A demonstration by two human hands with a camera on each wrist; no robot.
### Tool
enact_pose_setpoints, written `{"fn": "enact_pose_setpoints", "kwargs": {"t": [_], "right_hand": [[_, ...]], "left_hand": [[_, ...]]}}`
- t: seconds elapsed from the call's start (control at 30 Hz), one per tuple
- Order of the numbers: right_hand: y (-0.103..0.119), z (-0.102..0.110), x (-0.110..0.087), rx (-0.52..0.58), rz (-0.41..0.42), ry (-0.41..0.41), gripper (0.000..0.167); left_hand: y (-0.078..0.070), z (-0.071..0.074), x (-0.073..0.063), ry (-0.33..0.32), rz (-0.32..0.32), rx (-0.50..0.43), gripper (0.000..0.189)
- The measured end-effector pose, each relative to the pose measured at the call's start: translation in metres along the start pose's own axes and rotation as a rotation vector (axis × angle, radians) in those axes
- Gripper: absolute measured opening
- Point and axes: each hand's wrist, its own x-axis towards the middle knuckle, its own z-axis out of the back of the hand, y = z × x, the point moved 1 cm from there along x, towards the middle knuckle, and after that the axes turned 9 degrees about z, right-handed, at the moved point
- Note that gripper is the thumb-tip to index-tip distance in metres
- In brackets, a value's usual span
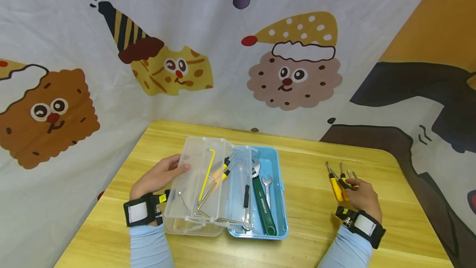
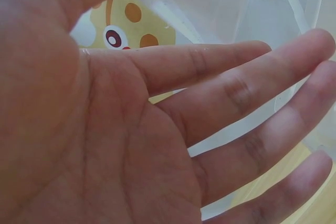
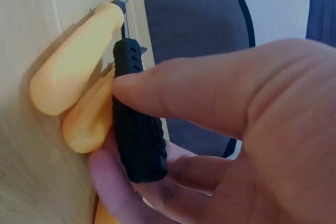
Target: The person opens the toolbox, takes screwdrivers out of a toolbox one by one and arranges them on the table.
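Note:
My left hand (image 1: 160,177) holds the left side of a clear plastic tray (image 1: 194,152), thumb over its edge; in the left wrist view the fingers (image 2: 210,98) stretch out beneath. A yellow hex key (image 1: 206,175), several metal hex keys (image 1: 184,202) and a small black screwdriver (image 1: 246,195) show in or through the tray. Near the table's right side, my right hand (image 1: 362,197) grips a screwdriver by its black ribbed handle (image 3: 137,145), thumb pressed along it. Beside it lie yellow-handled screwdrivers (image 3: 73,66), partly hidden by the hand in the head view.
The clear tray hangs beside an opened blue toolbox (image 1: 277,164). Inside lie an adjustable wrench (image 1: 264,210) with a green handle and an open-end wrench (image 1: 267,183). The wooden table (image 1: 305,202) meets a cartoon-printed cloth (image 1: 223,111) at the back and left.

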Motion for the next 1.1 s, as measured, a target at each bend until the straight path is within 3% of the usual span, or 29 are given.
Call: {"fn": "enact_pose_setpoints", "kwargs": {"t": [0.2, 0.4, 0.67, 0.83, 1.1], "right_hand": [[0.002, -0.002, -0.004, 0.028, -0.010, -0.159, 0.043], [-0.002, -0.003, -0.008, 0.097, -0.128, -0.318, 0.044], [-0.004, -0.003, -0.011, 0.269, -0.296, -0.563, 0.046], [-0.009, -0.007, -0.013, 0.279, -0.344, -0.531, 0.045], [-0.010, -0.010, -0.009, 0.269, -0.317, -0.448, 0.047]], "left_hand": [[-0.001, 0.000, 0.000, 0.003, 0.000, -0.006, 0.058], [-0.001, 0.000, 0.000, 0.008, 0.004, -0.016, 0.058], [-0.001, 0.000, 0.001, 0.007, 0.000, -0.009, 0.058], [0.000, 0.000, 0.001, 0.007, 0.003, -0.007, 0.058], [0.001, 0.000, 0.001, 0.006, -0.007, -0.007, 0.058]]}}
